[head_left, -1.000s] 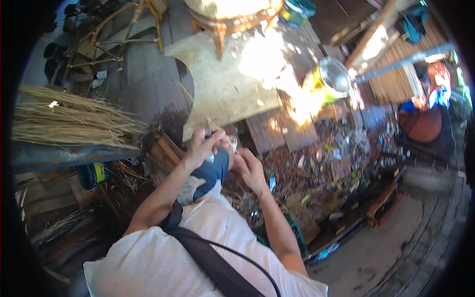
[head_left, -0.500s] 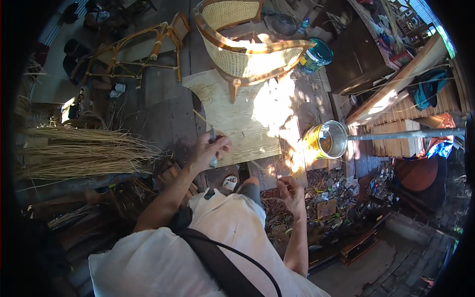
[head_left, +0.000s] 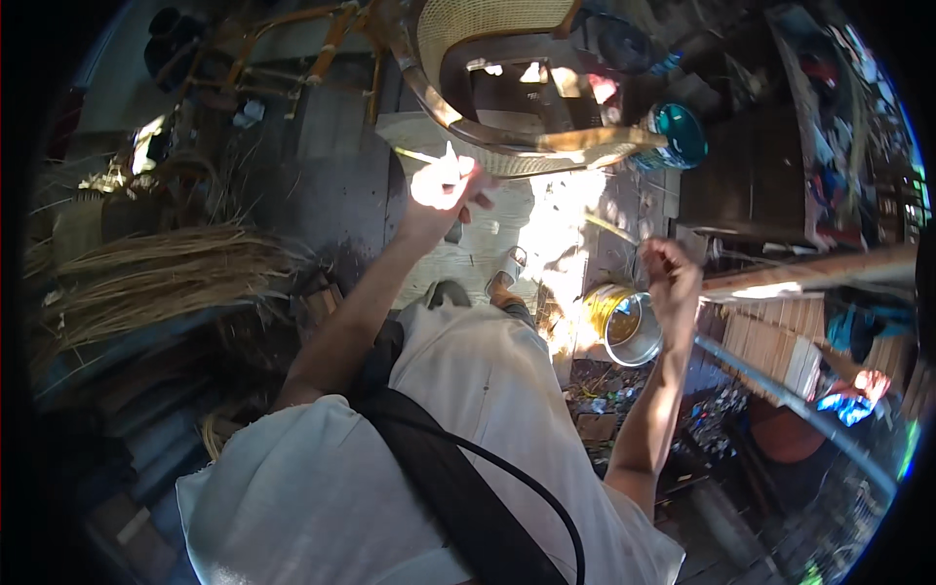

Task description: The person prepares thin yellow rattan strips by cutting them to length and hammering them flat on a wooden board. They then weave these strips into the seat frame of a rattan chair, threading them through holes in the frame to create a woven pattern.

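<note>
Upper centre: left hand (head_left: pixel 447 190) partly curled, grip contents unclear. Right of centre: right hand (head_left: pixel 673 273) pinches a pale strip (head_left: pixel 612 227), apparently unattached. Chair weave (head_left: pixel 487 18) already in place.

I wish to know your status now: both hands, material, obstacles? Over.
Left hand: sunlit, holding pale strip. Right hand: curled, apparently pinching thin strip. Cane chair ahead, possible obstruction.
</note>
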The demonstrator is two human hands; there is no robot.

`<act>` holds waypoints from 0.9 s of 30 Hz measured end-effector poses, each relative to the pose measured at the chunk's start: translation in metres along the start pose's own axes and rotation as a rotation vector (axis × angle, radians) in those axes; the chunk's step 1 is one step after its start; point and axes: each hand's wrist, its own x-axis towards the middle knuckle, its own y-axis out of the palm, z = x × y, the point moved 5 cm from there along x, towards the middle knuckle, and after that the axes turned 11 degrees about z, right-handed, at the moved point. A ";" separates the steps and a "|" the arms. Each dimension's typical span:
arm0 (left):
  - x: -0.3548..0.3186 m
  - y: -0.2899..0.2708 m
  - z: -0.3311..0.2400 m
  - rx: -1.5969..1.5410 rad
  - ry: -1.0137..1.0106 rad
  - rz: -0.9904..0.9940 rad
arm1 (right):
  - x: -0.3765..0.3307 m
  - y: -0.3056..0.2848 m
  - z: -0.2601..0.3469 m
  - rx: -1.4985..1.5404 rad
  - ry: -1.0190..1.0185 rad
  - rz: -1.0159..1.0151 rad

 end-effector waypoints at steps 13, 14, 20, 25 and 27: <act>0.193 -0.075 -0.021 -0.108 -0.044 -0.476 | 0.327 -0.022 -0.035 -0.326 -0.198 0.253; 0.207 -0.074 -0.014 -0.105 -0.061 -0.498 | 0.347 -0.017 -0.045 -0.350 -0.213 0.282; 0.294 -0.079 0.105 -0.292 -0.347 -0.658 | 0.455 0.020 -0.124 -0.421 -0.108 0.439; 0.336 -0.085 0.282 -0.432 -0.511 -0.889 | 0.512 0.087 -0.213 -0.439 -0.135 0.643; 0.345 -0.087 0.307 -0.575 -0.508 -1.082 | 0.529 0.122 -0.237 -0.379 -0.154 0.732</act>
